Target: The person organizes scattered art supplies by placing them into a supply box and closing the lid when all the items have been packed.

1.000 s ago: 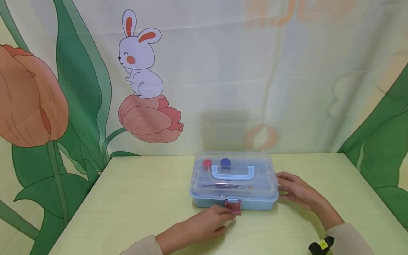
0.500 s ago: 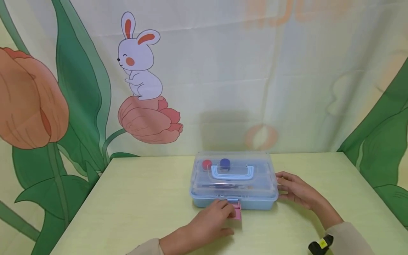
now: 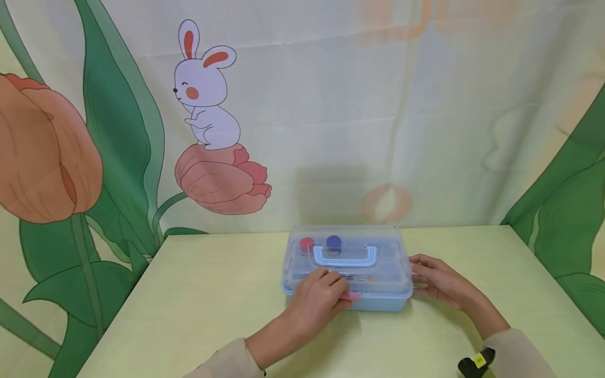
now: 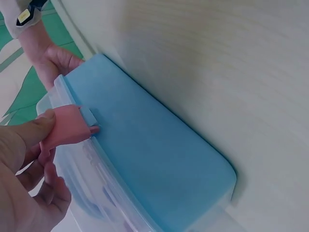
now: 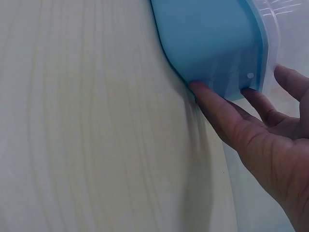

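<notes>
A storage box [image 3: 385, 303] with a light blue base and a clear lid [image 3: 387, 273] sits on the table, lid down. On its front is a pink latch [image 4: 70, 126], tilted up and outward from the base. My left hand [image 3: 319, 302] pinches this latch between thumb and fingers. At the box's right end, my right hand [image 3: 439, 281] touches the side wall with its fingertips, fingers fairly straight. The right wrist view shows that hand's thumb [image 5: 217, 108] at the bottom corner of the blue base [image 5: 212, 43].
A light blue handle [image 3: 345, 257] lies on the lid. Through the lid show a red cap [image 3: 307, 244], a dark blue cap [image 3: 333, 243] and thin brushes [image 3: 361, 277]. Behind the pale table [image 3: 212, 278] hangs a printed cloth [image 3: 331, 105] with a rabbit and tulips.
My left hand has risen from below the latch and swung it from hanging down to tilted up toward the lid. The right hand and the box stay in place.
</notes>
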### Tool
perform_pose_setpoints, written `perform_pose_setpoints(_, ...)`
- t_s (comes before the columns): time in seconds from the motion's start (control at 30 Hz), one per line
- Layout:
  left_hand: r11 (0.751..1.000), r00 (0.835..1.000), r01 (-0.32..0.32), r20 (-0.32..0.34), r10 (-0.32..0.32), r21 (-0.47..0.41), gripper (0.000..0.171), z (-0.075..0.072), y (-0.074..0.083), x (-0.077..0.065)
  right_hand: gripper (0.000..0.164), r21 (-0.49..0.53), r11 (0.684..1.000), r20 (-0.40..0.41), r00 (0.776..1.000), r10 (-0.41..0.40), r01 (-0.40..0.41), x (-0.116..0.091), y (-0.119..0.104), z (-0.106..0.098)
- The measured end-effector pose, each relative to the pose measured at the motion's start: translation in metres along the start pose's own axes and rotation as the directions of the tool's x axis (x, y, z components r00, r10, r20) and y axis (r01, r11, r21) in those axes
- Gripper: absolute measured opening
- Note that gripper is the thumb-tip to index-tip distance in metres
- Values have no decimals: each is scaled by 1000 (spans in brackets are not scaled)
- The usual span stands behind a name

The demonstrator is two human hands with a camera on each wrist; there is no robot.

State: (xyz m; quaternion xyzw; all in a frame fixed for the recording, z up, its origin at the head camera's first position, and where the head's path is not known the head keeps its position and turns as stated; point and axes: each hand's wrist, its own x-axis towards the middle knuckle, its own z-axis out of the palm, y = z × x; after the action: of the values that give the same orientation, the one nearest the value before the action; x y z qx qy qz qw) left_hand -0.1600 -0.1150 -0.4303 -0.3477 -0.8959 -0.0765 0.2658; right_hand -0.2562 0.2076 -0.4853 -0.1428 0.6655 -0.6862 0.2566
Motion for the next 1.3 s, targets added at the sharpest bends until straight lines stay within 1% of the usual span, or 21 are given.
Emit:
perform_pose_setpoints(0.13, 997, 997, -36, -72, 41, 62, 22, 2, -3, 2, 36, 9, 1000, -2, 1000, 6, -5, 0, 0, 0)
perform_pose_setpoints(0.3, 990, 985, -48, -159, 69, 136, 24, 5, -7, 5, 34, 18, 1000, 1, 1000, 0, 0, 1, 1, 0)
perform_pose_setpoints(0.43, 976, 961, -79, -245, 129, 204, 27, 10, -10, 7, 36, 18, 1000, 2, 1000, 0, 0, 0, 2, -1)
perform_pose_setpoints(0.5, 972, 951, -95, -269, 152, 213, 26, 12, -13, 8, 37, 15, 1000, -3, 1000, 2, -2, 0, 1, -1)
perform_pose_setpoints(0.53, 972, 950, -101, -270, 157, 211, 26, 13, -14, 7, 38, 14, 1000, -6, 1000, 3, -3, 0, 1, -1)
perform_pose_setpoints(0.6, 978, 959, -111, -238, 153, 178, 25, 12, -17, 5, 39, 11, 1000, -12, 1000, 4, -4, -1, 0, -1)
perform_pose_setpoints(0.67, 982, 973, -120, -181, 145, 143, 25, 12, -20, 1, 39, 9, 1000, -16, 1000, 5, -4, -1, -1, 0)
perform_pose_setpoints(0.73, 983, 982, -133, -116, 148, 127, 28, 12, -22, -4, 39, 10, 1000, -15, 1000, 5, -5, -1, -1, 0)
perform_pose_setpoints(0.8, 981, 986, -146, -61, 155, 124, 33, 13, -24, -9, 38, 11, 1000, -11, 1000, 5, -5, -1, 0, 0)
perform_pose_setpoints(0.9, 977, 985, -164, -22, 169, 139, 38, 17, -27, -15, 37, 11, 1000, -5, 1000, 1, -1, -1, 0, 0)
perform_pose_setpoints(0.97, 974, 985, -164, -21, 170, 155, 40, 20, -28, -17, 37, 12, 1000, -4, 1000, -2, 2, -1, 0, 0)
perform_pose_setpoints(1.07, 969, 984, -163, -46, 174, 183, 40, 25, -27, -16, 35, 14, 1000, -5, 1000, -3, 3, -1, 0, 0)
perform_pose_setpoints(1.17, 963, 979, -156, -97, 180, 220, 43, 30, -25, -15, 33, 18, 1000, -6, 1000, 0, 1, -1, 1, 0)
perform_pose_setpoints(1.23, 960, 974, -147, -135, 183, 240, 47, 34, -23, -14, 32, 21, 1000, -6, 1000, 0, 0, -1, 1, 0)
perform_pose_setpoints(1.3, 955, 967, -136, -174, 186, 263, 48, 38, -21, -13, 32, 17, 1000, -8, 1000, 0, 0, -1, 0, 1)
